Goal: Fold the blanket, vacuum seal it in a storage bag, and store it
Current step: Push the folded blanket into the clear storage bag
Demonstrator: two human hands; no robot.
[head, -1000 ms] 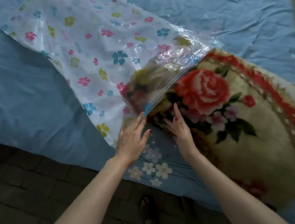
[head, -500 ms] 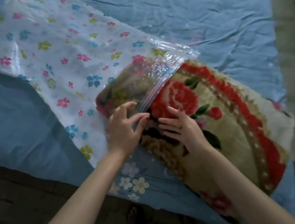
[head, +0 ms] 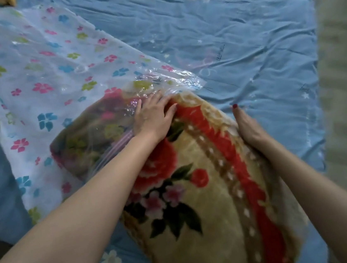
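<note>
Step in hand: feeding folded blanket (head: 207,192) into mouth of storage bag (head: 39,77). Judged roughly a third inside; bulk remains outside, toward the near edge of the bed sheet (head: 232,27).

Location: blanket flat on blue sheet, far end under clear plastic, rose pattern visible through it. Bag spread flat to the far left, flower print uppermost.

Left hand (head: 153,116): fingers spread flat and relaxed, pressing at the bag's opening edge where plastic meets pile. Whether plastic is pinched under the fingertips: cannot tell.

Right hand (head: 250,129): fingers straight, laid edge-on against the blanket's right side, holding nothing.

Method, as judgement: keep the bag's upper lip lifted and pulled toward the body while pushing the blanket forward and inward from the side; work both corners alternately so the fold stays square; keep pile clear of the zip strip, since trapped fibre would likely spoil the seal.

Change from half a second earlier: both hands then close together at the near corner of the opening, left pinching the zip edge; now left at the far corner, right out on the blanket's side edge. Slightly more blanket under plastic.
</note>
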